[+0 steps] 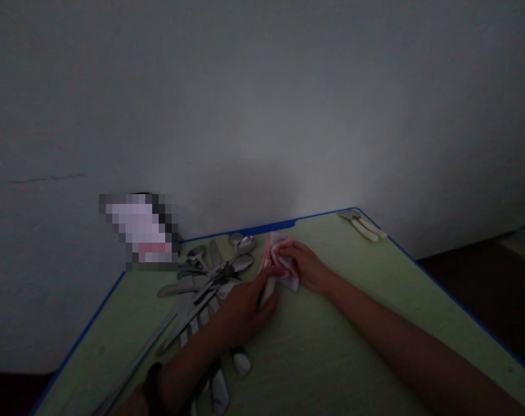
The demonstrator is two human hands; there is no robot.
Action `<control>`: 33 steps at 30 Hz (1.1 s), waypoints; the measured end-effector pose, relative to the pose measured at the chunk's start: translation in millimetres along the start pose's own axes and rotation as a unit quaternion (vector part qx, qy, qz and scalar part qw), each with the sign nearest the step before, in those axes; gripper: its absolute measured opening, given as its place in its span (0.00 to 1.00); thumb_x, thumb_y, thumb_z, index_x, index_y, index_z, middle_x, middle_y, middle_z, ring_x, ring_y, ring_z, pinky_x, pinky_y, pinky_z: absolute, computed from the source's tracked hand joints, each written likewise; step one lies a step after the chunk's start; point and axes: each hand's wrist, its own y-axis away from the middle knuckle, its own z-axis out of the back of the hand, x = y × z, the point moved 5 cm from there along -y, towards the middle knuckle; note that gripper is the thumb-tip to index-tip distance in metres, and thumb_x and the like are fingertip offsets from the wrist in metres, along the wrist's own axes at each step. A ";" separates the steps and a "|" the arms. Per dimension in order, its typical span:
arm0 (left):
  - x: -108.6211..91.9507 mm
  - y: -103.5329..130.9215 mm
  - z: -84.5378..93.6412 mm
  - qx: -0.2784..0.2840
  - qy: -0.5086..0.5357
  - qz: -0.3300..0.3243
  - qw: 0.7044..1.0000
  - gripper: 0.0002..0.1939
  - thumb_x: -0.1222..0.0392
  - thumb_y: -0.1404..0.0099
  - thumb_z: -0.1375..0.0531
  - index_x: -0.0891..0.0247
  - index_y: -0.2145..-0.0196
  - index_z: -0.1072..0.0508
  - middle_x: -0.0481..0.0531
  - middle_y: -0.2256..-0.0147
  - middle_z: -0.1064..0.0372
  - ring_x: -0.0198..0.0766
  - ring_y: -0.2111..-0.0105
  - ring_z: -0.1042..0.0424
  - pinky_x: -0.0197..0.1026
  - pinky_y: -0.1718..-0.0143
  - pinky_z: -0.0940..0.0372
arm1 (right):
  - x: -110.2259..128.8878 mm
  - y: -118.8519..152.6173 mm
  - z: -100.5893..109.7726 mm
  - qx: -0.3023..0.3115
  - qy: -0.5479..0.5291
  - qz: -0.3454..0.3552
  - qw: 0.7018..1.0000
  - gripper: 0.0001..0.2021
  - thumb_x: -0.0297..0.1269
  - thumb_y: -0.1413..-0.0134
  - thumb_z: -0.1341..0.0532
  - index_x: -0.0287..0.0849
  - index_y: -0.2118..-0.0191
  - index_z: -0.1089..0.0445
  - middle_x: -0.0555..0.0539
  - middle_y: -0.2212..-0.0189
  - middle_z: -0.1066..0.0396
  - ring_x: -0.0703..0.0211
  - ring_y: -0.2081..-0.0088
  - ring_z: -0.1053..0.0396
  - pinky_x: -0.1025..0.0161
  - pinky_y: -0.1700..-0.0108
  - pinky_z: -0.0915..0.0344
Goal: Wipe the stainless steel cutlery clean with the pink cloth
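Note:
Over the table, my left hand is closed around the pale handle of a piece of cutlery. The far end of that piece is hidden by a pink and white cloth, so its kind does not show. My right hand pinches the cloth, which is bunched up around the hidden end. Beside and under my left forearm lies a loose pile of cutlery: spoons, a knife and several other metal pieces with long handles. Part of the pile is covered by my left arm.
Two pieces of cutlery with cream handles, one apparently a fork, lie at the table's far right corner. A blurred-out device leans at the back left. The pale green table has a blue edge and meets a grey wall.

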 end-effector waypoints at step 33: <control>-1.7 0.2 1.4 -0.005 -0.003 -0.003 1.000 0.20 0.57 0.35 0.52 0.59 0.45 0.44 0.50 0.65 0.29 0.38 0.71 0.30 0.38 0.67 0.39 | 2.5 1.3 -2.4 -0.006 0.017 -0.002 1.000 0.05 0.33 0.64 0.38 0.40 0.75 0.32 0.54 0.80 0.34 0.67 0.77 0.40 0.67 0.74 0.46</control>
